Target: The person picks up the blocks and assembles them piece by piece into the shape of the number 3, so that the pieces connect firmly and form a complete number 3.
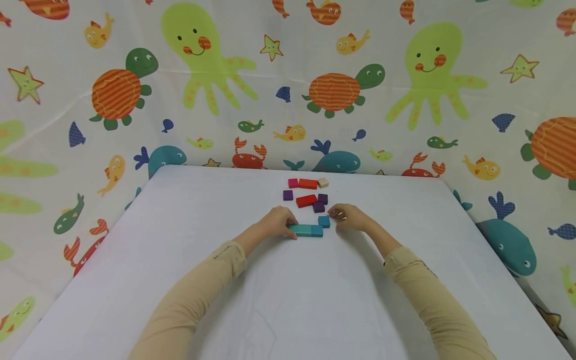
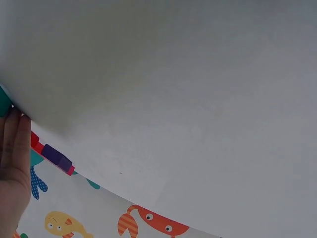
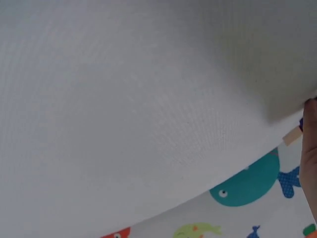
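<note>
In the head view my left hand (image 1: 276, 223) pinches the left end of a long teal block (image 1: 301, 230), thumb on the near side and fingers on the far side. A blue cube (image 1: 317, 231) sits against that block's right end. Just behind it lies another blue cube (image 1: 324, 221). My right hand (image 1: 353, 218) is beside this second cube, its fingers loosely bent with nothing visible between them. The left wrist view has the left hand (image 2: 14, 158) at the teal block (image 2: 4, 103); the right wrist view catches only part of the right hand (image 3: 310, 144).
Farther back lie a red block (image 1: 306, 201), purple cubes (image 1: 288, 195) on both sides of it, then another red block (image 1: 308, 184) between a pink cube (image 1: 293, 183) and a beige cube (image 1: 323, 183). A patterned sea-animal cloth (image 1: 279, 65) hangs behind the white table (image 1: 288, 300).
</note>
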The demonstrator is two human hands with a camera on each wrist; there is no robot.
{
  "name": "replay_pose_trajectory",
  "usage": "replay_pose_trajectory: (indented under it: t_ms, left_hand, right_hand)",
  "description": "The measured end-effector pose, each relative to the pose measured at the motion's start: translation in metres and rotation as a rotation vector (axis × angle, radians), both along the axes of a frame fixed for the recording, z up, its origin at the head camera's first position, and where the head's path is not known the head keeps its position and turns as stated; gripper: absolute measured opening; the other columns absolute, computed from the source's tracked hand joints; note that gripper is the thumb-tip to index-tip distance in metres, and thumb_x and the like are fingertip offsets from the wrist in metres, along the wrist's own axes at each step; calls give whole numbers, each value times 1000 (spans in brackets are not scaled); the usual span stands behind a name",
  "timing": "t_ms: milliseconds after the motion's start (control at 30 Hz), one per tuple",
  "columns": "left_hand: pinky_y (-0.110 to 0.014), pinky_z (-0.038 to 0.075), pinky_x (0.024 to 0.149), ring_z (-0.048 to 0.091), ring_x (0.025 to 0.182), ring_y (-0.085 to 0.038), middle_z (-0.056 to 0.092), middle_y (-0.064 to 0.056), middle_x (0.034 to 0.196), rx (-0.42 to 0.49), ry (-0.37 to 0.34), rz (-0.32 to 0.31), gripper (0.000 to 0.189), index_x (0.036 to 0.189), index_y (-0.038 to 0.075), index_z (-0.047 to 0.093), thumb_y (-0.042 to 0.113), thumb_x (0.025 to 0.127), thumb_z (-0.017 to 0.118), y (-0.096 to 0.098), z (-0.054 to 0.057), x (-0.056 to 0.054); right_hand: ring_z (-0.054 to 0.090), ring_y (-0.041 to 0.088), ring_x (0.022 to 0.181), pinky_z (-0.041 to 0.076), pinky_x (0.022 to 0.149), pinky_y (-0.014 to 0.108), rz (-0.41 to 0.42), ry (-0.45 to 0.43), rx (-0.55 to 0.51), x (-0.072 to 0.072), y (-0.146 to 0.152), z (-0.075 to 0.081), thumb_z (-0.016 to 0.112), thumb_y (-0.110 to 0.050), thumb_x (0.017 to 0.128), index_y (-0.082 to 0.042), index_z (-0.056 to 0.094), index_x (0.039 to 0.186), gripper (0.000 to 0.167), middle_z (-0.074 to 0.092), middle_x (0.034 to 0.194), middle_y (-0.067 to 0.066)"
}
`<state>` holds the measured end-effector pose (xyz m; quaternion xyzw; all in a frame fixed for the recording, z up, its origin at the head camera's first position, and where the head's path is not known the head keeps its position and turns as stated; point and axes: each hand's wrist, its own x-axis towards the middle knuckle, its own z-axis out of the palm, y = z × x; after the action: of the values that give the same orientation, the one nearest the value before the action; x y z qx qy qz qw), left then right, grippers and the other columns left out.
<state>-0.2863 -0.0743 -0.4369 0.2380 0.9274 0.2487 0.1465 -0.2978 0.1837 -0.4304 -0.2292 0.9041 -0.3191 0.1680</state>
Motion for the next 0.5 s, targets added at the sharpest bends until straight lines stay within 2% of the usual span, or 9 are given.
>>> replay_pose_trajectory:
  t_ms: [167, 333, 500]
  left_hand:
    - [-23, 52, 75, 59, 79, -12, 72, -5, 97, -3, 7, 0, 38, 108, 7, 72, 23, 75, 80, 0, 1, -1]
    - [-24, 53, 76, 59, 80, -13, 72, -6, 98, -6, -3, 5, 38, 109, 7, 71, 22, 75, 80, 0, 3, 0]
    - [-24, 53, 76, 59, 81, -13, 71, -6, 98, -12, -6, 6, 38, 109, 7, 71, 22, 75, 80, 1, 2, 2]
  right_hand:
    - [57, 37, 113, 46, 99, 45, -53, -16, -33, -6, -1, 0, 59, 3, 87, 6, 54, 120, 34, 61, 119, 24]
    - [60, 34, 103, 50, 93, 42, -177, 74, -14, -9, -11, -2, 62, -12, 90, 5, 58, 115, 30, 64, 111, 22]
    - [60, 30, 99, 53, 87, 38, -286, 157, 21, -7, -24, -3, 68, -21, 87, 3, 61, 111, 34, 64, 107, 20]
